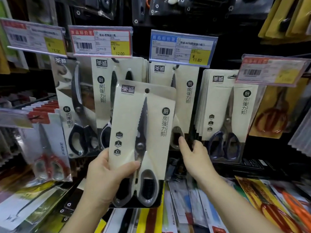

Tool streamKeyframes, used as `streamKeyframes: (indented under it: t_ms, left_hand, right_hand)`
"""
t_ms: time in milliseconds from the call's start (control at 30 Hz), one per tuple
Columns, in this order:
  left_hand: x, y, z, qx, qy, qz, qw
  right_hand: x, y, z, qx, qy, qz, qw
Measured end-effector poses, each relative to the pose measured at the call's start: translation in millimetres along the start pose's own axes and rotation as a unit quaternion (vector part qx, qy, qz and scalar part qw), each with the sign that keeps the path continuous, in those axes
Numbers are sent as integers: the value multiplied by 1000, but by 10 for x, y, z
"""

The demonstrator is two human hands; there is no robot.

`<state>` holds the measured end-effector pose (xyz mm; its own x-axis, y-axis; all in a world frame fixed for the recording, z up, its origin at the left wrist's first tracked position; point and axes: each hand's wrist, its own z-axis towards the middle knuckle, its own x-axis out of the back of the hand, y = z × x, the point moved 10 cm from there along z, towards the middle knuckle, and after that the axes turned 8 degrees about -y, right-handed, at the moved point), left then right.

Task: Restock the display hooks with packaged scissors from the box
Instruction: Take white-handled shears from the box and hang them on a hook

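Head view of a shop display of packaged kitchen scissors hung on hooks. The left hand grips a packaged pair of scissors by its lower left edge, thumb laid across the front of the card near the pivot and the other fingers hidden behind it. The pack stands nearly upright, tilted slightly to the right, in front of the display; its hang hole at the top is free and on no hook. The scissors inside have a serrated dark blade and grey-and-cream handles.

The right hand reaches toward the display with fingers relaxed and slightly spread, holding nothing. Its fingertips lie at the lower part of the hanging stack of matching packs, just beside the handle loop visible there; whether they actually touch the pack cannot be told.

This stack hangs below the blue-framed price label, marked 11.80. To its left, a stack of black-handled scissors hangs below the red-framed label, marked 12.00, and farther left a single larger pack hangs below a label marked 15.00. To the right hangs a thick stack of blue-handled scissors, partly covered at its top by a blurred price label. Red-handled scissors hang at lower left.
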<state>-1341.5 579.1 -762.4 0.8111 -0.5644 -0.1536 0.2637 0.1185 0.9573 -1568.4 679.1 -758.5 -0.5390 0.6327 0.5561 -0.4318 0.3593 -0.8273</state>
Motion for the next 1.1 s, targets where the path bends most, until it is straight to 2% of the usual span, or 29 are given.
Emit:
streamKeyframes:
  t_ms: [67,133,167,200,333,467,767,867,933,1000,1100]
  left_hand:
    - [-106,-32,9,-1,-8,2,1000]
    - [-212,-59,12,-4,-10,1,1000]
    - [-260,-74,18,-8,-10,1,1000]
    - [-313,-74,26,-13,-10,1,1000]
    - [-514,102,93,-58,-12,1,998]
    - [-664,299,158,-99,-26,13,995]
    - [-716,434,242,-156,-44,-3,987]
    - [-727,317,368,-114,-39,-17,993]
    - [-732,214,452,-88,-29,21,995]
    - [-740,141,527,-62,-2,128,990]
    - [-761,15,406,-3,94,283,954]
  right_hand:
    - [-19,-127,-270,67,-49,122,989]
    - [-165,-312,-532,113,-163,255,946]
    - [-205,-347,-608,125,-192,286,931]
    - [-203,-337,-624,127,-190,300,926]
    - [92,-362,-481,148,-83,314,934]
    - [276,-495,-392,187,-60,335,922]
    - [326,-579,-294,227,-43,333,914]
    - [286,-601,-176,209,-55,341,915]
    - [274,-576,-103,196,-52,339,919]
    - [281,-555,-25,197,-23,278,940]
    - [275,-418,20,183,39,48,981]
